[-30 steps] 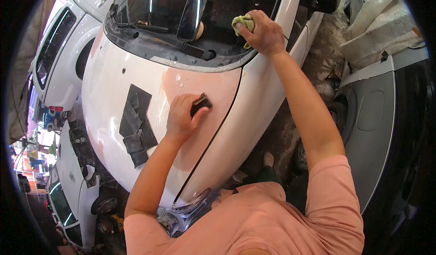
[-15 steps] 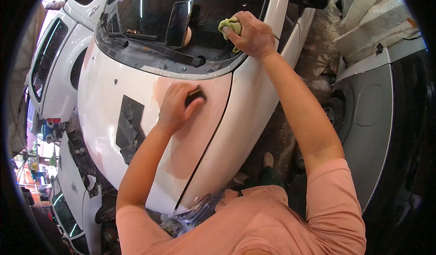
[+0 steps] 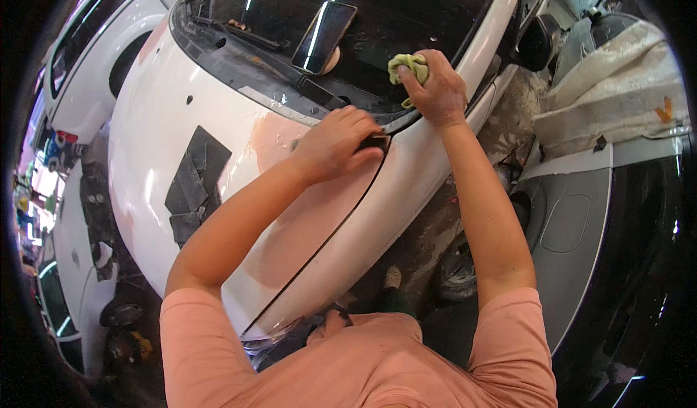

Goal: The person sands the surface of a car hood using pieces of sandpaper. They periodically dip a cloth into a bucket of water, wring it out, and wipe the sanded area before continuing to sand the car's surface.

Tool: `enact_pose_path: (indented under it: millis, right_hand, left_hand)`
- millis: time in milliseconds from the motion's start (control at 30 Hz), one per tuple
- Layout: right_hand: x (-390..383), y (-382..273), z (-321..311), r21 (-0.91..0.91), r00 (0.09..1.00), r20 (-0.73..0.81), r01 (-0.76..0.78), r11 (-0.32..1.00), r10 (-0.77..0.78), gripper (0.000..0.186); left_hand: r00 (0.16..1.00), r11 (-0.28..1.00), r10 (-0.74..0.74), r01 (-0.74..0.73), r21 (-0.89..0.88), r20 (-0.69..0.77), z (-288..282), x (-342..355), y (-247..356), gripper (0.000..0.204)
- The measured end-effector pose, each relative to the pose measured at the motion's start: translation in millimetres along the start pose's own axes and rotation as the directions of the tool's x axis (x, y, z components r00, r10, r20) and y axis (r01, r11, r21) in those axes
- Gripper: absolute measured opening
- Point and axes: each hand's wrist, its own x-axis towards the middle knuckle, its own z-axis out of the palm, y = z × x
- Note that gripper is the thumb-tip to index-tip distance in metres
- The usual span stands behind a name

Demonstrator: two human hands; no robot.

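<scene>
My left hand (image 3: pixel 330 145) lies on the white car hood (image 3: pixel 156 136), closed round a small dark sanding pad (image 3: pixel 375 144). Its fingers mostly hide the pad. It presses at the windshield-side corner of a pinkish sanded patch (image 3: pixel 305 223), close to the gap beside the fender. To the right, my right hand (image 3: pixel 441 94) grips a crumpled yellow-green cloth (image 3: pixel 406 68) over the windshield's lower corner. Dark sandpaper sheets (image 3: pixel 197 172), creased and overlapping, rest on the hood left of my left forearm.
A phone (image 3: pixel 324 38) leans on a round support at the windshield's (image 3: pixel 392 9) base. Another white car (image 3: pixel 91 59) stands at the left. A dark grey vehicle (image 3: pixel 570 223) is close on my right, with whitish sheeting (image 3: pixel 610 88) beyond it.
My left hand has slid the sanding pad toward the hood's far right corner, nearer the fender gap. The view has shifted and turned; my right hand still holds the cloth by the windshield.
</scene>
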Motion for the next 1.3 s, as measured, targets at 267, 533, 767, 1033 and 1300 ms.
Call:
enact_pose_path:
  millis: [267, 533, 767, 1033, 1300]
  right_hand:
    - [-0.5, 0.4, -0.5, 0.012, 1.0, -0.004, -0.011, 1.0, 0.011, 0.035]
    - [-4.4, 0.2, -1.9, -0.01, 1.0, 0.015, 0.014, 1.0, -0.013, 0.033]
    - [0.2, -5.8, 0.3, 0.004, 0.999, 0.033, 0.015, 1.0, -0.016, 0.034]
    - [-1.2, 1.8, -1.7, -0.02, 1.0, 0.008, -0.018, 1.0, 0.018, 0.032]
    - [-2.0, 3.7, -1.8, -0.05, 1.0, 0.021, -0.016, 0.999, 0.017, 0.033]
  left_hand:
    - [1.0, 0.999, 0.022, -0.023, -0.042, -0.019, -18.1, -72.0, -5.6, 0.039]
    - [0.998, 0.996, 0.06, -0.061, -0.07, -0.02, -2.4, -44.8, -9.1, 0.041]
    - [1.0, 0.999, 0.025, -0.025, -0.028, -0.016, 4.9, 3.5, -6.9, 0.04]
    - [0.992, 0.998, -0.059, 0.06, 0.0, -0.115, -6.1, -65.7, 1.0, 0.039]
    - [0.972, 0.983, -0.184, 0.184, -0.013, -0.144, 7.3, -37.2, 18.0, 0.038]
